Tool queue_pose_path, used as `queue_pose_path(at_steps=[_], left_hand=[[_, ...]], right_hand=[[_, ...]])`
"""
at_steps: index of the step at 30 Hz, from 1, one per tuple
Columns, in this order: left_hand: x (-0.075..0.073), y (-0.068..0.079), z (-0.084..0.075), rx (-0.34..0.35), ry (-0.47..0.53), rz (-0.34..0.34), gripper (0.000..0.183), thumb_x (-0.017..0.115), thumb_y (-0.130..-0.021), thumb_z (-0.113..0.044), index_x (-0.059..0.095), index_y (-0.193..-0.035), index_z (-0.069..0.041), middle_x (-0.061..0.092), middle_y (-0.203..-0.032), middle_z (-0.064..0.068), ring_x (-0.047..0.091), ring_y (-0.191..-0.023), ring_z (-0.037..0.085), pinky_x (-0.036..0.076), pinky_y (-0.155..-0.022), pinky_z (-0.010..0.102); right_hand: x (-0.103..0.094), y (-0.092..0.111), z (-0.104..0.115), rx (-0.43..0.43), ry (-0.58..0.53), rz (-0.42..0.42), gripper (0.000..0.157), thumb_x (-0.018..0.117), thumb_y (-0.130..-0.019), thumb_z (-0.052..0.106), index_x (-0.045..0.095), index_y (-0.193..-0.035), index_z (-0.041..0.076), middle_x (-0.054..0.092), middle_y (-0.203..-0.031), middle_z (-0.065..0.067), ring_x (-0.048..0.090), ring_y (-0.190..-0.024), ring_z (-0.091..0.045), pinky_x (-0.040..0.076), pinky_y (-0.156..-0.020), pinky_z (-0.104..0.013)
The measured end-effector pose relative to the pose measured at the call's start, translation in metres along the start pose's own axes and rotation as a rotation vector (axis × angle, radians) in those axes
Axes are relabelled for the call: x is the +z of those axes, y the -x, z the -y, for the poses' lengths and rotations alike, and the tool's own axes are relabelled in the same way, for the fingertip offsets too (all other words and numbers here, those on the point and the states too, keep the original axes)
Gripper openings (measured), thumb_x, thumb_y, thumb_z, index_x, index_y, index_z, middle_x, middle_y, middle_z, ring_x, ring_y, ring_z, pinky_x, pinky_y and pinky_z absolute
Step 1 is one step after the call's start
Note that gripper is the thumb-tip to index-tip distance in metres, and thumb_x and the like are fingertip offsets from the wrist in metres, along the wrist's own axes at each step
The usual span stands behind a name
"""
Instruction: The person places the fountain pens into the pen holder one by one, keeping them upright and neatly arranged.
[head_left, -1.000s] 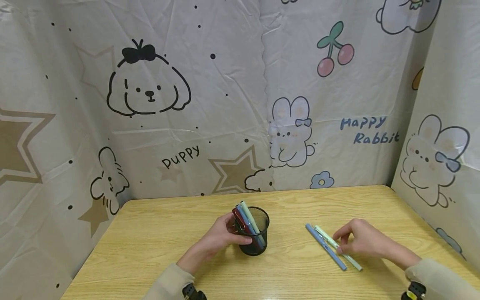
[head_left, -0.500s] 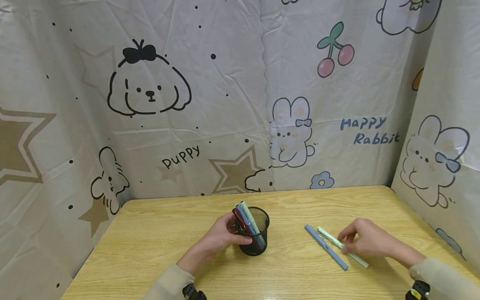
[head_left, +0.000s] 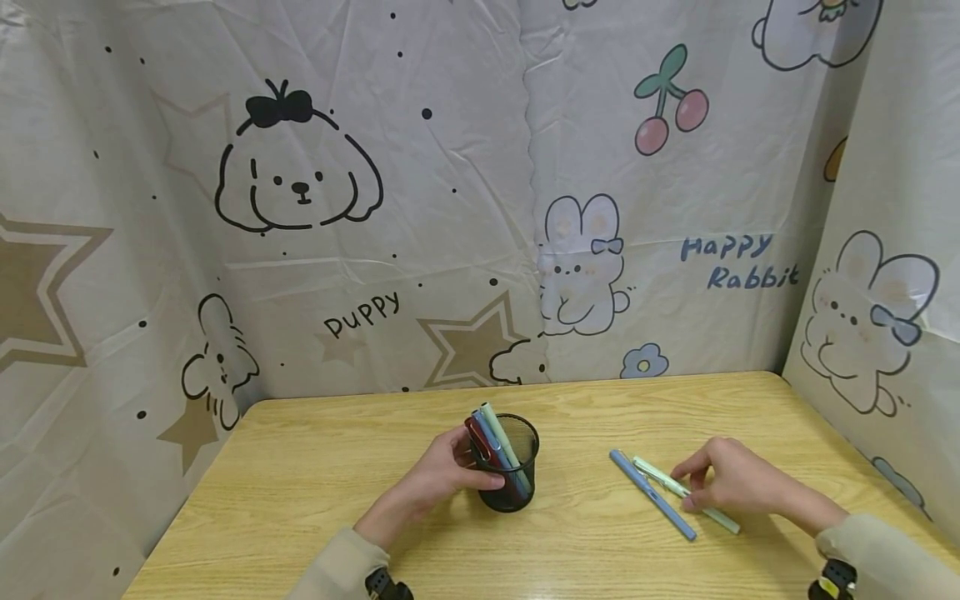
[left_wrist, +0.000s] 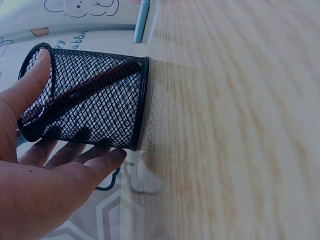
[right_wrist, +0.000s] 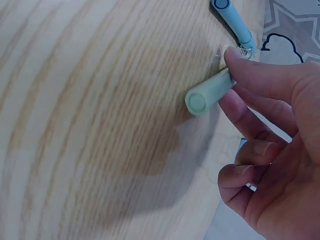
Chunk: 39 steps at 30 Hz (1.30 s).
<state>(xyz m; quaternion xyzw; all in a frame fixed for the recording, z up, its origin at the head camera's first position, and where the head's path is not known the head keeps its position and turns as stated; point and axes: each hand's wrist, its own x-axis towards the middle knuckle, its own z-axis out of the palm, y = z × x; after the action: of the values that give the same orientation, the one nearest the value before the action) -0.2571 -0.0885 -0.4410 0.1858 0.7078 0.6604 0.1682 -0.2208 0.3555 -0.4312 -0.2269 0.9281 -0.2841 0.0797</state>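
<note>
My left hand (head_left: 442, 475) grips a black mesh pen holder (head_left: 525, 454) from its left side, thumb across the front; the holder stands upright on the table. Leaning inside it are a dark red pen (head_left: 482, 440), a blue pen (head_left: 491, 435) and a light green pen (head_left: 501, 435). On the right, my right hand (head_left: 731, 479) pinches another light green pen (head_left: 660, 475) between thumb and fingers, low over the tabletop. Just left of that lies a second blue pen (head_left: 652, 494). In the right wrist view the end of the pinched green pen (right_wrist: 202, 100) faces the camera.
The wooden table (head_left: 322, 467) reaches back to a patterned curtain (head_left: 450, 208) with cartoon drawings. More curtain (head_left: 885, 292) hangs along the right side. Dark bands with small devices (head_left: 832, 579) sit on both wrists.
My right hand has shifted slightly right with the light green pen, which now lies farther from the blue pen at its near end. The left hand and pen holder stay put.
</note>
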Motion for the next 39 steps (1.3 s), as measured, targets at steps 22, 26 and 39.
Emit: queue_pose_path(at_steps=[22, 26, 39], left_hand=[[0.0006, 0.0008, -0.0003, -0.002, 0.004, -0.003, 0.067, 0.088, -0.083, -0.001, 0.058, -0.142, 0.001, 0.067, -0.129, 0.011, 0.062, -0.127, 0.033, 0.047, -0.111, 0.047], [0.0006, 0.0006, -0.0006, -0.004, 0.005, -0.002, 0.067, 0.088, -0.083, -0.001, 0.058, -0.143, 0.001, 0.067, -0.129, 0.011, 0.062, -0.126, 0.033, 0.047, -0.111, 0.047], [0.0002, 0.0002, -0.0006, -0.009, 0.005, -0.005, 0.067, 0.088, -0.083, -0.001, 0.058, -0.142, 0.001, 0.067, -0.128, 0.011, 0.063, -0.125, 0.031, 0.048, -0.110, 0.046]], right_hand=[[0.0012, -0.0017, 0.0001, -0.002, 0.051, -0.034, 0.028, 0.092, -0.080, 0.022, 0.084, -0.102, 0.007, 0.066, -0.073, 0.016, 0.055, -0.071, -0.005, 0.045, -0.064, -0.026], [0.0014, -0.0022, -0.0004, 0.004, 0.052, -0.030, 0.031, 0.092, -0.080, 0.023, 0.083, -0.104, 0.006, 0.066, -0.073, 0.016, 0.054, -0.070, -0.005, 0.045, -0.062, -0.025], [0.0031, -0.0045, 0.0043, 0.032, 0.079, -0.024, 0.026, 0.092, -0.079, 0.019, 0.084, -0.102, 0.008, 0.064, -0.072, 0.015, 0.053, -0.068, -0.005, 0.043, -0.063, -0.026]])
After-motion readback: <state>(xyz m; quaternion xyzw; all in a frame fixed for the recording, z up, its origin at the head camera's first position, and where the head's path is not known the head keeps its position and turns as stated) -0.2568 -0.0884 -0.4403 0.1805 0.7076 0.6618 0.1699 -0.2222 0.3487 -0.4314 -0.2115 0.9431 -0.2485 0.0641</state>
